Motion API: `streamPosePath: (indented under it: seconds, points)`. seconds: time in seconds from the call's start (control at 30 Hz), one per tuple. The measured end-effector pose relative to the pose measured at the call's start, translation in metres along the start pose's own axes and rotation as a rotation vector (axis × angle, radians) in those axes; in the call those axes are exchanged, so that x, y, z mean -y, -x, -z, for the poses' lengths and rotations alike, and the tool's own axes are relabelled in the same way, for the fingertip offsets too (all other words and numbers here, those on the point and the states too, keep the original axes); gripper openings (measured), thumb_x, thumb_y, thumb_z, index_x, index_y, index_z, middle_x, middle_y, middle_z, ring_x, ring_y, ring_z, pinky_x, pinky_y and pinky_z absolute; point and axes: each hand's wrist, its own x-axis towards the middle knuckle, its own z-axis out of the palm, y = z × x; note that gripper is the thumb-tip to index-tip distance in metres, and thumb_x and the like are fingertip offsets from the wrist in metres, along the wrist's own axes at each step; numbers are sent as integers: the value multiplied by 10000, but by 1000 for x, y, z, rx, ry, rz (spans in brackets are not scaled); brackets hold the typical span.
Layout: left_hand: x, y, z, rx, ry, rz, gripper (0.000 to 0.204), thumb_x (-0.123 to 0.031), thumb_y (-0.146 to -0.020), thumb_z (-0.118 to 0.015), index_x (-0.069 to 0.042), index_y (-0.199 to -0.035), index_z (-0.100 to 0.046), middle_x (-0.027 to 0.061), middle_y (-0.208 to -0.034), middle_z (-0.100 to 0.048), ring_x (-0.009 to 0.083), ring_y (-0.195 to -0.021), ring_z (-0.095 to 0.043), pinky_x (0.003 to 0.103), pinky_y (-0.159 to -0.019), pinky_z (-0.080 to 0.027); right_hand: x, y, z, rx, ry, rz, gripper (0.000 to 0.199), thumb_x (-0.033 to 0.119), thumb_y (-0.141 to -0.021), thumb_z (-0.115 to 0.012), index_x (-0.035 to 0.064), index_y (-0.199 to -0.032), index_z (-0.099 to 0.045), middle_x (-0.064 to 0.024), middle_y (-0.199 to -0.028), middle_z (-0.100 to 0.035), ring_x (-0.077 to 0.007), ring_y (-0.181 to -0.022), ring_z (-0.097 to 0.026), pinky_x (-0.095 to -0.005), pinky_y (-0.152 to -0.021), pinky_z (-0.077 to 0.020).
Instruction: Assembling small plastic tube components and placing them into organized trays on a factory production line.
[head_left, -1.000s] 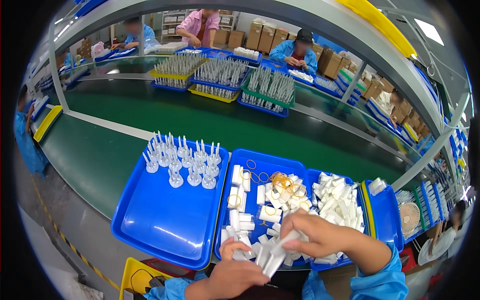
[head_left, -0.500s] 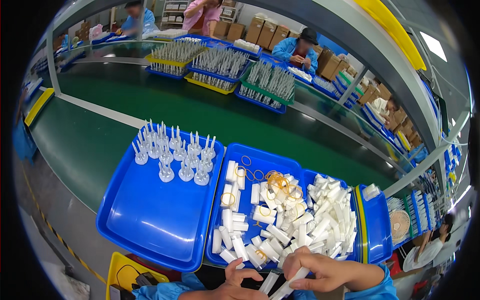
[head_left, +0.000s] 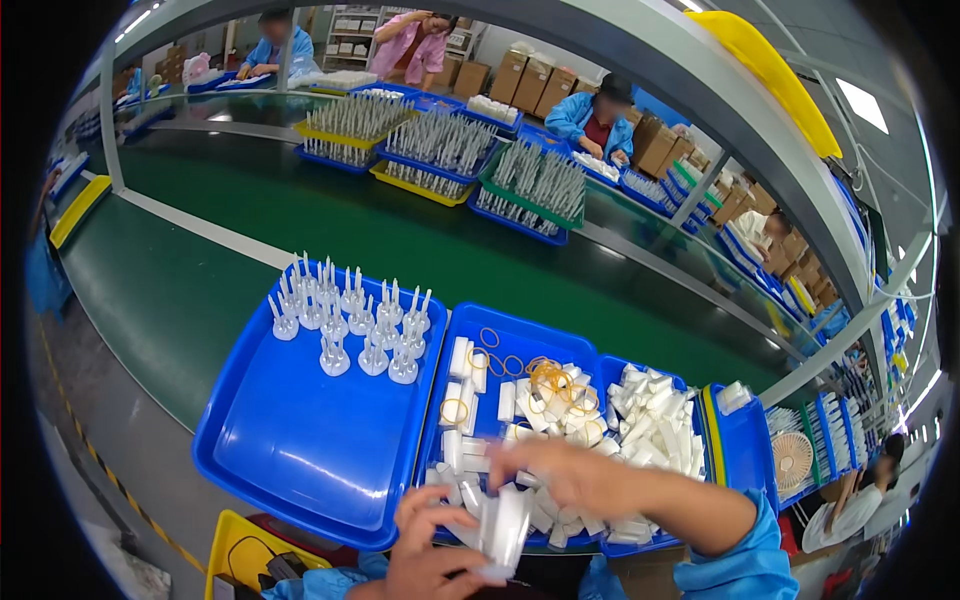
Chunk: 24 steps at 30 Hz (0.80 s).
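Observation:
My left hand (head_left: 430, 548) is closed around a clear and white plastic piece (head_left: 506, 532) in front of the middle tray; motion blurs it, so its exact kind is hard to make out. Just above it, my right hand (head_left: 560, 475) is smeared by motion, its fingertips near the top of that piece. Behind my hands, the middle blue tray (head_left: 470, 318) holds white, clear-wrapped tube-like pieces (head_left: 460, 400) and tan rubber bands (head_left: 548, 378). To the left, a blue tray (head_left: 300, 450) carries several pale pronged pieces (head_left: 335, 352) standing upright at its far end.
A third blue tray (head_left: 618, 364) heaped with white pieces (head_left: 655, 420) stands right of the middle one, beside stacked trays (head_left: 745, 450). A yellow bin (head_left: 225, 548) sits at lower left. Beyond the green conveyor belt (head_left: 400, 235), loaded trays (head_left: 440, 140) and co-workers (head_left: 600, 120) appear.
Both hands have moved up toward the middle tray, the left one with the plastic piece. My right hand has shifted leftward across the tray's near part.

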Motion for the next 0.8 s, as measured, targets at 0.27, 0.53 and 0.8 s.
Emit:
streamPosePath:
  seconds: [0.27,0.53,0.8]
  points:
    - [0,-3,1,-51,20,54,301,-85,-615,-756,-87,-829,-544,142,-1059,-481,370,-1106,-402,471,-919,-315,-45,-79,33,-58,977,-717,310,206,-762,-620,3,-992,-576,-157,-925,-637,-313,-880,-618,-411,-746,-497]
    - [-6,-6,3,-63,-131,-24,250,-98,-537,-790,-95,-719,-618,130,-1037,-493,357,-1082,-418,471,-911,-316,-63,-86,20,-88,899,-809,439,62,-742,-526,-20,-1164,-436,-190,-987,-622,-315,-919,-614,-397,-778,-493]
    - [-10,-7,3,80,-377,-81,182,-239,-550,-799,-213,-693,-691,-56,-733,-541,287,-1002,-439,548,-977,-136,-27,-40,24,-391,-2,-563,527,80,-825,-514,67,-1323,-341,-114,-830,-589,-209,-728,-574,-336,-663,-460]
